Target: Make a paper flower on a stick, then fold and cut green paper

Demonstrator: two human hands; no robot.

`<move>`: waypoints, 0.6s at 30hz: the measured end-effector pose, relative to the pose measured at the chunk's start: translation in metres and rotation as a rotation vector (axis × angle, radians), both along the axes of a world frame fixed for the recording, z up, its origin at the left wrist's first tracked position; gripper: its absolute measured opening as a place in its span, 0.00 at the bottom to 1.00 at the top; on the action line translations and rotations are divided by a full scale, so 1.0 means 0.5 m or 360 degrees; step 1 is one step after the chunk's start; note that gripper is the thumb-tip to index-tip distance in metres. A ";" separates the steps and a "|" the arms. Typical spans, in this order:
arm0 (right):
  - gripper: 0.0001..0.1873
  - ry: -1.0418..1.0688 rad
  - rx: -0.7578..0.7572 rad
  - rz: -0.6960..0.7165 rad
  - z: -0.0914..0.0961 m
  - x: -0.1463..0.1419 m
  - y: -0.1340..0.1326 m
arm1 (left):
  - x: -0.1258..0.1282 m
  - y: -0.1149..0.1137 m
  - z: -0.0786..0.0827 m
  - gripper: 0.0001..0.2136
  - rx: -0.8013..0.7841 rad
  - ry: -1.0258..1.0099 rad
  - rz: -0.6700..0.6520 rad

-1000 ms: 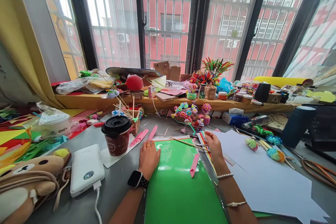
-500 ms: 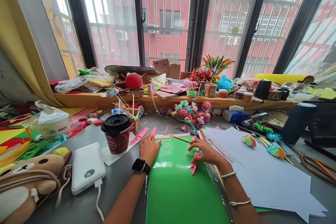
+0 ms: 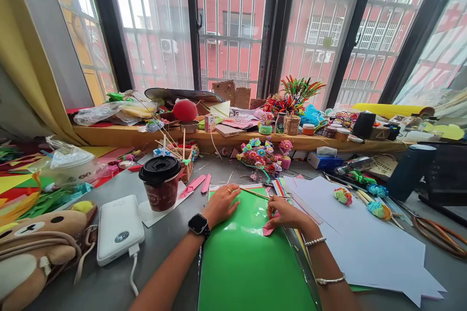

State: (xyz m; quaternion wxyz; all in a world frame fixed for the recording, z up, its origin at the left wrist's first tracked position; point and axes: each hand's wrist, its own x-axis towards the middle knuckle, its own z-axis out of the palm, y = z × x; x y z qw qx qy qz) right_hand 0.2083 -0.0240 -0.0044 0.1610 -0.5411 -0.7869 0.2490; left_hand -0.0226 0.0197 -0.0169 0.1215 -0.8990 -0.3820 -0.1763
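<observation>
My left hand [image 3: 222,205], a dark watch at its wrist, lies with fingers stretched out over the upper left of a glossy green folder [image 3: 251,267]. Its fingertips are close to the left end of a thin wooden stick [image 3: 253,193] lying across the folder's top. My right hand [image 3: 288,214] is closed on a folded pink paper strip [image 3: 269,230], mostly covered by the fingers. The stick's right end reaches near those fingers. Another pink strip [image 3: 206,183] rests on the table beyond the folder, beside further folded pink strips [image 3: 194,184].
Left of the folder stand a lidded coffee cup [image 3: 160,184], a white power bank [image 3: 121,231] with a cable, and a plush bear [image 3: 44,243]. White paper sheets [image 3: 372,243] and a clear ruler [image 3: 306,209] lie to the right. Craft flowers [image 3: 260,155] stand at the back.
My left hand has moved right across the folder towards the stick, away from the pink strip at the top left. My right fingers have closed in around the pink strip.
</observation>
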 end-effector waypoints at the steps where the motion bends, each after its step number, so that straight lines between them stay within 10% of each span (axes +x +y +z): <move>1: 0.13 -0.0005 -0.0020 -0.0008 -0.003 0.001 0.001 | 0.008 0.004 -0.003 0.15 -0.0020 0.0049 -0.0059; 11: 0.07 0.0214 0.0029 -0.0057 -0.006 -0.016 0.009 | 0.081 0.077 0.007 0.09 -0.0056 0.0367 -0.0054; 18: 0.18 0.0643 0.0602 -0.0872 0.042 0.007 0.035 | 0.015 0.102 0.036 0.09 -0.0003 0.0384 0.0159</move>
